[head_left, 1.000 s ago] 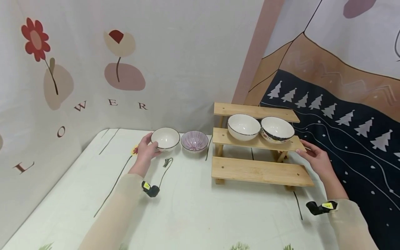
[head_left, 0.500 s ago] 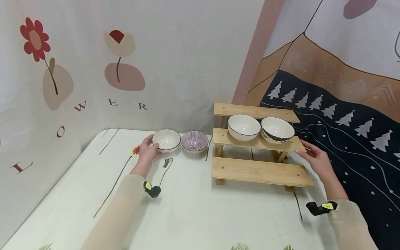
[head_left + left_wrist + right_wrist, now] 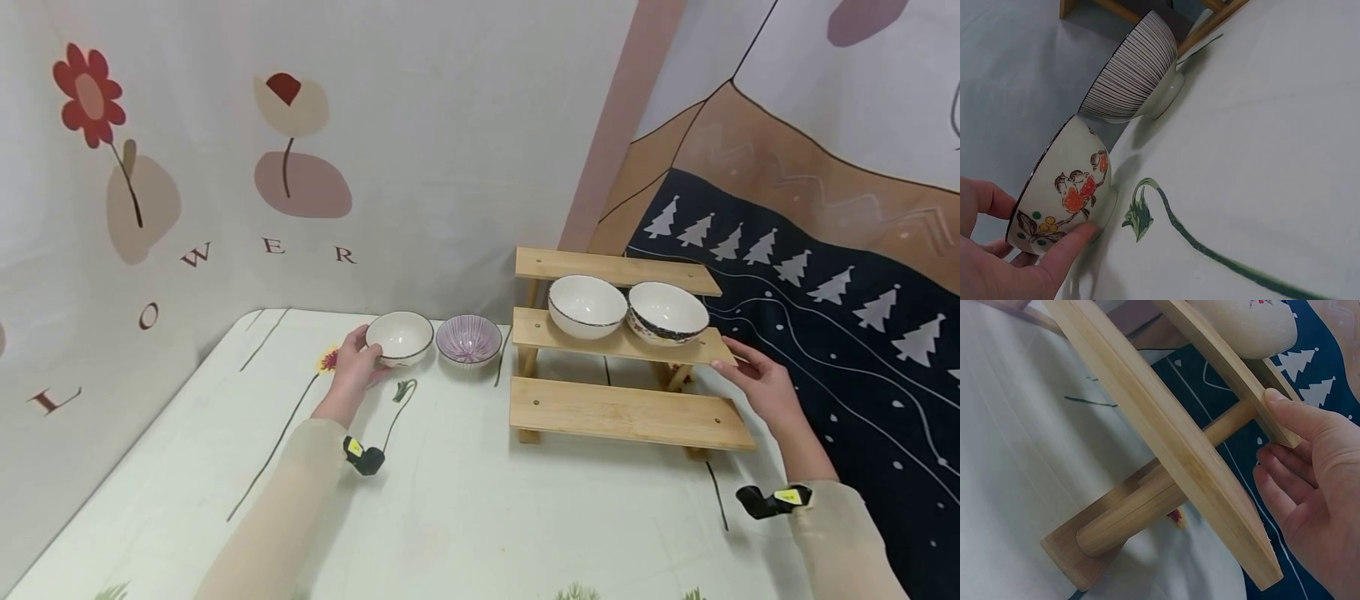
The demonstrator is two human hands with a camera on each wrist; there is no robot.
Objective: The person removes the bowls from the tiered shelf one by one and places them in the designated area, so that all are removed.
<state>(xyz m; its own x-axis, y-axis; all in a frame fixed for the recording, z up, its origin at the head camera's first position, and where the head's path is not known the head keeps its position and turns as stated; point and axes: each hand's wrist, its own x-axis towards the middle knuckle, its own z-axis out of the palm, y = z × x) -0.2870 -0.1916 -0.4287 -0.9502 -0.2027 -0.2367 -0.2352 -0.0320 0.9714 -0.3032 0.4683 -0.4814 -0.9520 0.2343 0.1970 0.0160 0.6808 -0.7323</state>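
Note:
My left hand grips the left side of a white bowl at the back of the table. In the left wrist view the thumb lies on its painted outer wall, which has red-orange fruit and small birds. Right beside it sits a purple-striped bowl. On the right, my right hand pinches the right end of the middle board of a wooden three-step rack; the thumb presses the board's edge in the right wrist view. Two white bowls, a left one and a right one with a dark patterned outside, stand on that middle board.
The rack's top board runs behind the bowls, and its lowest board juts toward the front. A white printed cloth covers the table. Behind stands a pale fabric backdrop, with a dark tree-patterned cloth at the right.
The left hand and its white bowl have shifted slightly right and toward the front, closer to the striped bowl. My right hand stays at the rack.

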